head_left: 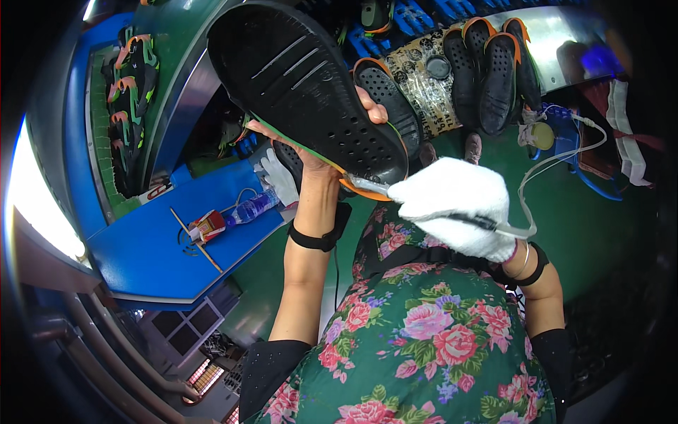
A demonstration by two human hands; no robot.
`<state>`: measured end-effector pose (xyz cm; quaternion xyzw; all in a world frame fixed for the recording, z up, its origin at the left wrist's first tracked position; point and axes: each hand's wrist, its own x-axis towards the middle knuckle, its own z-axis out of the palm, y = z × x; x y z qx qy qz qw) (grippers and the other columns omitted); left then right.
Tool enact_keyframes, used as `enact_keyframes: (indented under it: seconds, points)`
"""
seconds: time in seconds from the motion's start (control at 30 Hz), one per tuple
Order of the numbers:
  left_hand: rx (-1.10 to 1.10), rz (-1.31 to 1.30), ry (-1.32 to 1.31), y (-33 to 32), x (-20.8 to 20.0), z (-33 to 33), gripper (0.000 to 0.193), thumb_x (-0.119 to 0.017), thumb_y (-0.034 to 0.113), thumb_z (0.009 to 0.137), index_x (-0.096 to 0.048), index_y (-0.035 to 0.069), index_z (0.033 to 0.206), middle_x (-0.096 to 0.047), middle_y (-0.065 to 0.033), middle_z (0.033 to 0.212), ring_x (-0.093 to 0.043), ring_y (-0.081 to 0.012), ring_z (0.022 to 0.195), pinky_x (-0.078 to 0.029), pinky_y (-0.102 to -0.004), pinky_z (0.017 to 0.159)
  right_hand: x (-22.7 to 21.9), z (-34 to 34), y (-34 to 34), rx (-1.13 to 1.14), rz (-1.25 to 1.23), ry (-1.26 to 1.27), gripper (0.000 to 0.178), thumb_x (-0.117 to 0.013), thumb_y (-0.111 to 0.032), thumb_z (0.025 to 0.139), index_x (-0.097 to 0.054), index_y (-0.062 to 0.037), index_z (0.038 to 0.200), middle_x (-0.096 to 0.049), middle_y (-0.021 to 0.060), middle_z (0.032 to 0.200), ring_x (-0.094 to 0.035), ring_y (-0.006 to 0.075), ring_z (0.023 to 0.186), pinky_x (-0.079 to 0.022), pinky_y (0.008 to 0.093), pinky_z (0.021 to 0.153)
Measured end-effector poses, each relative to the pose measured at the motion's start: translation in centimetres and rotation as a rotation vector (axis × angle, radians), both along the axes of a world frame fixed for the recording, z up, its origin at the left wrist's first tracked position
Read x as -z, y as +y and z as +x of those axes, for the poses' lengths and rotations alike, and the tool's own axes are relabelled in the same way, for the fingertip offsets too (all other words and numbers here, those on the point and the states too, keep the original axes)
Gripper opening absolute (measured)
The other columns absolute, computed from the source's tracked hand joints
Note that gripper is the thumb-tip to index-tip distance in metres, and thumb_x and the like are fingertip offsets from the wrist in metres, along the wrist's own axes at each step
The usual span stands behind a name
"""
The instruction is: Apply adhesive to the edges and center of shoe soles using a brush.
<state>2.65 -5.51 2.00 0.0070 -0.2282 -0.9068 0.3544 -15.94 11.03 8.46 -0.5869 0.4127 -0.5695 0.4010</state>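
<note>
My left hand [318, 164], bare, grips a large black shoe sole [304, 81] with small holes and a thin green and orange edge. Its fingers wrap both sides of the sole, which is held up at a tilt. My right hand [455, 208] wears a white glove and is closed round a slim brush-like tool [369, 186]. The flat greyish tip of this tool touches the orange edge at the sole's near end. From the tool's rear end runs a pale hose [526, 187]. Another black sole [388, 95] shows partly behind the held one.
Several black soles [500, 85] with orange rims stand at the back right beside a patterned, tape-covered surface [424, 63]. On the left blue table [141, 261] lie a bottle [254, 207], red box [207, 226], stick [198, 244] and white glove [277, 177]. Shoe uppers [131, 92] line the far left.
</note>
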Motion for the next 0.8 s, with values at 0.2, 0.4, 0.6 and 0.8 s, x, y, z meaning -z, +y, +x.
enact_keyframes:
  seconds: [0.2,0.4,0.6,0.8]
  points:
    - [-0.037,-0.045,-0.089,0.7,-1.9,-0.7,0.128,-0.040,0.105,0.055,-0.059,-0.005,0.117,-0.065,-0.0210,0.101,-0.065,-0.0333,0.091,-0.053,-0.0465,0.084,0.3,0.1,0.1,0.029,-0.072,0.085,0.023,-0.080,-0.001,0.073,-0.078,-0.0069,0.095,-0.077,0.0104,0.099,-0.074,0.0260,0.088,-0.057,0.0347,0.074]
    - [-0.097,-0.084,-0.230,0.8,-2.0,-0.7,0.121,-0.036,0.104,0.063,-0.063,-0.006,0.106,-0.065,-0.0181,0.096,-0.065,-0.0290,0.089,-0.051,-0.0439,0.083,0.7,0.6,0.3,0.002,-0.203,0.196,0.031,-0.079,-0.001,0.073,-0.078,-0.0101,0.103,-0.077,0.0068,0.103,-0.073,0.0251,0.087,-0.059,0.0344,0.075]
    - [-0.091,-0.036,-0.287,1.0,-1.7,-1.0,0.124,-0.036,0.104,0.061,-0.061,-0.005,0.114,-0.064,-0.0199,0.096,-0.064,-0.0308,0.089,-0.051,-0.0442,0.083,0.1,1.1,0.0,0.043,-0.190,0.122,0.030,-0.079,-0.001,0.075,-0.078,-0.0121,0.103,-0.077,0.0077,0.103,-0.073,0.0247,0.090,-0.058,0.0339,0.078]
    - [-0.089,-0.027,-0.229,0.9,-0.7,-0.8,0.128,-0.035,0.106,0.057,-0.059,-0.003,0.119,-0.064,-0.0203,0.096,-0.064,-0.0318,0.088,-0.052,-0.0442,0.080,0.2,-0.2,0.1,0.092,-0.020,0.021,0.020,-0.079,0.001,0.075,-0.077,-0.0039,0.094,-0.076,0.0144,0.101,-0.074,0.0278,0.088,-0.057,0.0363,0.077]
